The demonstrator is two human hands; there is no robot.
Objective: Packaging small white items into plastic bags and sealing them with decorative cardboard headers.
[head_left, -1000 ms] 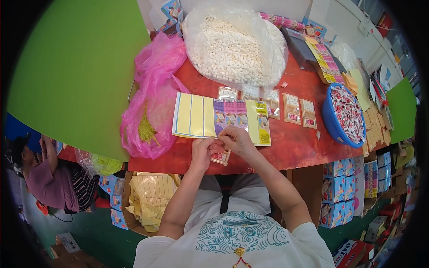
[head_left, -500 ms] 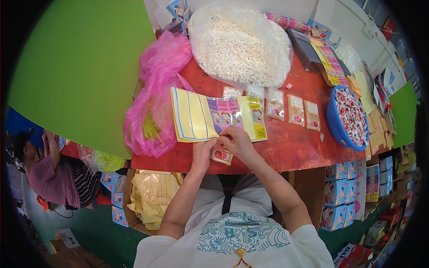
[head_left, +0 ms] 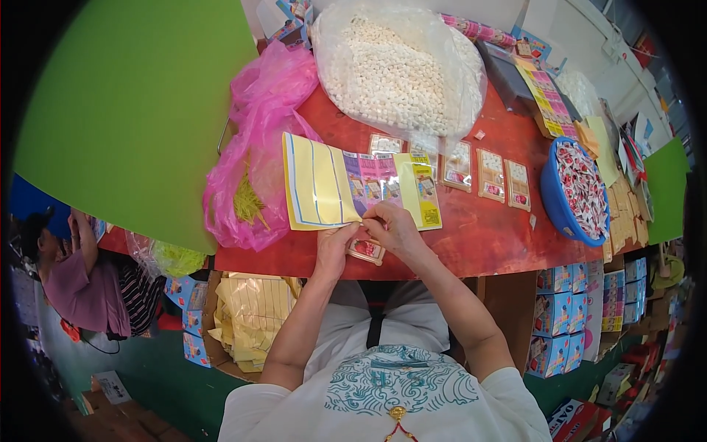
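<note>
My left hand [head_left: 335,247] and my right hand [head_left: 392,227] meet at the near edge of the red table [head_left: 486,236], both pinching a small clear packet [head_left: 367,250] with red and white contents. Just beyond my fingers lies a long yellow card sheet [head_left: 324,188] with blue stripes and pink stickers. Three filled small packets [head_left: 487,172] lie in a row to the right of it.
A big clear bag of white pellets [head_left: 394,70] sits at the back. A pink plastic bag [head_left: 254,158] lies left, a blue bowl of red-white candies [head_left: 578,191] right. A box of yellow cards [head_left: 250,317] stands below the table. Another person [head_left: 81,280] sits far left.
The yellow card sheet has shifted slightly left and tilted. My hands stay together on the small packet at the table edge.
</note>
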